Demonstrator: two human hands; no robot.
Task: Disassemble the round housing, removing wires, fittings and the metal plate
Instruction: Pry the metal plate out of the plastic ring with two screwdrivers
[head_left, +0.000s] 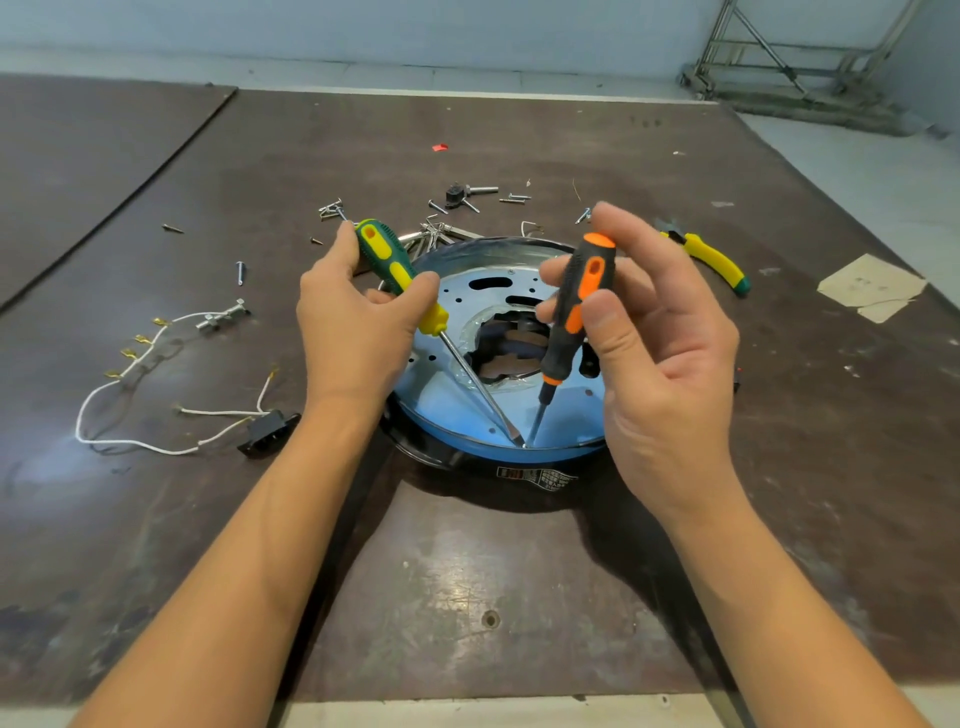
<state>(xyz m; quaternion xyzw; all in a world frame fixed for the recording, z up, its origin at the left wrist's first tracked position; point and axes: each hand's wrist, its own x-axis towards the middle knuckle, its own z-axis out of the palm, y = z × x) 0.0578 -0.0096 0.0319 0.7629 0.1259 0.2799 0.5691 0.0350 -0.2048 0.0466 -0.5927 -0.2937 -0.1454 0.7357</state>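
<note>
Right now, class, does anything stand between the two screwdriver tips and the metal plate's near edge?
Nothing visible does. The green screwdriver and the orange screwdriver both touch the metal plate at its near edge, just inside the round housing's rim.

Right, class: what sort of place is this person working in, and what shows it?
Probably a workshop or repair bench: a scuffed dark worktable, loose screws scattered behind the round housing, and pliers lying at the right.

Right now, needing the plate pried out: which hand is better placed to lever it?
Probably left: left hand grips the green screwdriver fully, flat tip at the metal plate rim; right hand only pinches the orange screwdriver.
</note>
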